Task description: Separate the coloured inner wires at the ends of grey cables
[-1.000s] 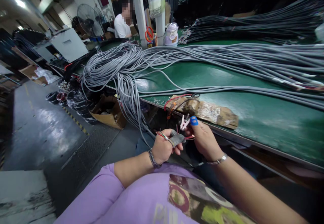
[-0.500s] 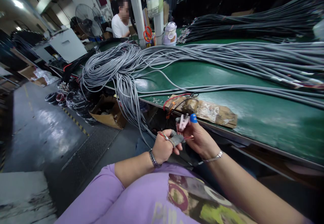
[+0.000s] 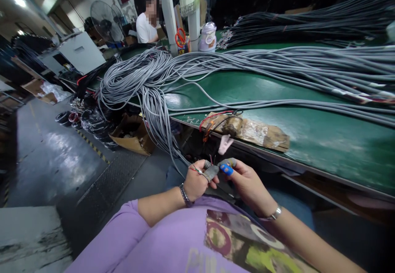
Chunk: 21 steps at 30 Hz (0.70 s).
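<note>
Thin coloured wires [image 3: 195, 169] stick out of my left hand [image 3: 199, 179], whose taped fingers are pinched round them. My right hand [image 3: 243, 178] has its covered fingertips, one of them blue, pressed together close to the left fingertips; what lies between them is too small to name. Just above the hands, a pale pink clip [image 3: 226, 144] is at the table edge, touched by neither hand. Behind it a wooden board [image 3: 273, 137] with a lump, clear tape and red and black leads lies along the edge.
Grey cables [image 3: 123, 79] cover much of the green table [image 3: 311, 141] and hang over its edge at the left. Behind are black cables [image 3: 277, 30], a post [image 3: 194, 30], a purple-white tub [image 3: 207, 38] and a seated person [image 3: 145, 28]. A cardboard box [image 3: 132, 139] stands below.
My right hand has let go of the pink clip, which now sits at the table edge. The right fingers have moved down and closed beside the left fingertips.
</note>
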Tool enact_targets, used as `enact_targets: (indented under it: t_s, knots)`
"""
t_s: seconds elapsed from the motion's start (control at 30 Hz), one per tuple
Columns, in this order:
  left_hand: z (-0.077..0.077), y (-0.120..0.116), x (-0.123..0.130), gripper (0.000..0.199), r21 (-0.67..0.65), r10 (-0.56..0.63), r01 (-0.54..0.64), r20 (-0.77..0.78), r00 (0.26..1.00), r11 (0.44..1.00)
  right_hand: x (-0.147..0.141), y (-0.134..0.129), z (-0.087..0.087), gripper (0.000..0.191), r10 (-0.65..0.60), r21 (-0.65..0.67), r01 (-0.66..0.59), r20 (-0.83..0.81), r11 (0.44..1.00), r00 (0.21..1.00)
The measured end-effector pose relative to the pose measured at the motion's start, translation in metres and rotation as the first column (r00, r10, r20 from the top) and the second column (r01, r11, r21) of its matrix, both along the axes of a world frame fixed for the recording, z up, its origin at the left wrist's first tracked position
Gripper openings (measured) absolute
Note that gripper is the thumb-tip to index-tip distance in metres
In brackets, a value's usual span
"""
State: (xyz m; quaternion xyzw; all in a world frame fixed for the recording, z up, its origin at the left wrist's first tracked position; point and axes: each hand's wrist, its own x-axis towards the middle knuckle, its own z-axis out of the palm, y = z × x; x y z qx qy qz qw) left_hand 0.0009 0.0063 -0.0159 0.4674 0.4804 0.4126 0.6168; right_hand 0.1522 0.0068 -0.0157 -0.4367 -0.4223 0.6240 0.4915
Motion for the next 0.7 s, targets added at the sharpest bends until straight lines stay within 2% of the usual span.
enact_targets:
  t_s: [0.13, 0.2, 0.37, 0.53, 0.7]
  knots:
    - [0.004, 0.003, -0.003, 0.040, -0.083, -0.229, 0.228, 0.006, 0.973, 0.970, 0.002, 0.007, 0.007, 0.028, 0.078, 0.022, -0.080, 0.064, 0.997, 0.995]
    - [0.005, 0.004, -0.005, 0.041, -0.096, -0.282, 0.281, 0.003, 0.959, 0.955, 0.003, 0.011, 0.011, 0.029, 0.127, 0.024, -0.129, 0.080, 0.991, 0.989]
    - [0.003, 0.001, -0.008, 0.039, -0.025, -0.156, 0.156, 0.000, 0.988, 0.988, 0.001, 0.016, 0.014, 0.031, 0.077, 0.006, -0.078, 0.127, 0.997, 0.989]
    - [-0.001, 0.000, -0.005, 0.035, -0.023, -0.023, 0.024, 0.045, 0.999, 0.999, -0.001, 0.012, 0.004, 0.033, 0.050, -0.044, -0.047, 0.082, 0.998, 0.995]
    - [-0.002, 0.003, -0.001, 0.034, -0.038, 0.074, -0.071, 0.087, 0.993, 0.997, -0.002, 0.008, 0.002, 0.032, 0.024, -0.016, -0.022, 0.091, 1.000, 0.996]
